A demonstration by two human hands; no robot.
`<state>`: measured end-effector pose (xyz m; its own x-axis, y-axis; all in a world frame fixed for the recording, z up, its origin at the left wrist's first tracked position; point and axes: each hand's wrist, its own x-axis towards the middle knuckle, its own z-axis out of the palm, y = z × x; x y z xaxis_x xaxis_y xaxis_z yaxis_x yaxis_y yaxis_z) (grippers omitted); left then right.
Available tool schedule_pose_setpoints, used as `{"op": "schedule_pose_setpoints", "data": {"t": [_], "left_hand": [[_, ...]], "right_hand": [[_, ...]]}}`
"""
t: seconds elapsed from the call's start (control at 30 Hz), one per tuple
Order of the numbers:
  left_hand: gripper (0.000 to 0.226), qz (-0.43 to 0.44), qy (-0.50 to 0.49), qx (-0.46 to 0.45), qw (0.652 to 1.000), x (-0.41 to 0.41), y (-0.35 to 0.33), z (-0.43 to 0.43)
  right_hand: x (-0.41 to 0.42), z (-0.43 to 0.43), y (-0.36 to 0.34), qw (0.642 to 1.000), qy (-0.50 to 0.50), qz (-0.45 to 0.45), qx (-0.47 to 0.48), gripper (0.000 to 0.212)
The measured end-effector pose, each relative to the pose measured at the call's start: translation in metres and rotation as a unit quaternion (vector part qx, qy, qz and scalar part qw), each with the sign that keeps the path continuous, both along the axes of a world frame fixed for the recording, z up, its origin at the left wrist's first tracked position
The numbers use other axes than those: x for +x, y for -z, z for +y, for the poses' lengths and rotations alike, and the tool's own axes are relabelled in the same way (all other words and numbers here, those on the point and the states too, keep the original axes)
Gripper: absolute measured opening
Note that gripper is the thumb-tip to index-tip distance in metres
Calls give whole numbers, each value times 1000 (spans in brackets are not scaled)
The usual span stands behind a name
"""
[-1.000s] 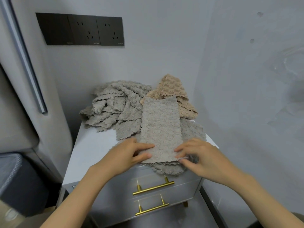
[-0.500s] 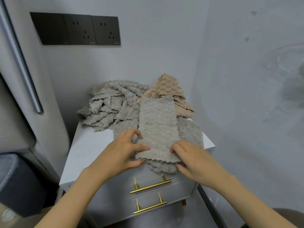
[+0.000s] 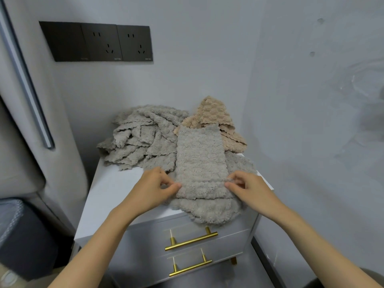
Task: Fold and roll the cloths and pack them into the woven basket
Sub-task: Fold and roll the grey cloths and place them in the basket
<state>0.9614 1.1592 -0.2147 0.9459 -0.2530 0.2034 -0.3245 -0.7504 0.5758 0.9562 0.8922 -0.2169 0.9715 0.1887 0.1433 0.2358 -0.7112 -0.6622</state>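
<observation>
A grey cloth folded into a long strip (image 3: 200, 161) lies on top of another grey cloth (image 3: 207, 210) that hangs over the front edge of the white cabinet (image 3: 110, 194). My left hand (image 3: 153, 190) pinches the strip's left edge near its near end. My right hand (image 3: 249, 188) pinches its right edge at the same height. A heap of crumpled grey cloths (image 3: 143, 138) lies behind to the left, and a beige cloth (image 3: 214, 117) sits at the back right. No woven basket is in view.
The cabinet stands in a corner, walls close behind and to the right. Two drawers with gold handles (image 3: 191, 242) face me. Black wall sockets (image 3: 97, 41) hang above. A dark container (image 3: 22, 235) stands on the floor to the left.
Both hands have shifted from the strip's near end to its side edges a little farther up, fingers now curled and pinching the cloth.
</observation>
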Motion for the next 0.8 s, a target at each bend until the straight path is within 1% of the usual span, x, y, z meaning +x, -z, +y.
{"op": "schedule_pose_setpoints", "data": {"t": [0.07, 0.13, 0.2, 0.27, 0.3, 0.37, 0.4, 0.47, 0.53, 0.57, 0.67, 0.73, 0.8], "left_hand": [[40, 24, -20, 3, 1000, 3, 3, -3], [39, 26, -47, 21, 998, 5, 6, -5], [31, 7, -68, 52, 996, 4, 8, -7], [19, -36, -78, 61, 994, 0, 8, -12], [17, -74, -66, 59, 993, -3, 7, -15], [17, -160, -10, 76, 984, -6, 5, -20], [20, -186, 27, 92, 978, -7, 4, -22], [25, -214, 102, 125, 963, -7, 2, -27], [26, -227, 155, 148, 950, -7, 3, -28], [27, -227, 166, 154, 947, -8, 5, -27], [29, -185, 144, 132, 963, -9, 10, -21], [30, -167, 135, 108, 971, -10, 11, -17], [30, -151, 126, 106, 975, -9, 10, -14]], "right_hand": [[3, 3, 3, 999, 28, -5, -15, 10], [4, 6, 5, 998, 44, -18, -38, 8], [3, 7, 6, 996, 52, -41, -57, 12], [2, 9, 8, 990, 54, -102, -81, 18], [2, 11, 8, 984, 44, -146, -94, 22], [0, 16, 8, 966, -19, -230, -119, 28], [-1, 18, 9, 954, -60, -262, -133, 29], [-3, 20, 11, 931, -119, -305, -164, 24], [-2, 20, 13, 919, -143, -315, -191, 19], [-1, 19, 15, 915, -151, -315, -203, 21], [-2, 14, 18, 910, -166, -306, -225, 34], [-4, 11, 18, 918, -160, -292, -215, 35], [-5, 8, 16, 922, -152, -286, -211, 33]]}}
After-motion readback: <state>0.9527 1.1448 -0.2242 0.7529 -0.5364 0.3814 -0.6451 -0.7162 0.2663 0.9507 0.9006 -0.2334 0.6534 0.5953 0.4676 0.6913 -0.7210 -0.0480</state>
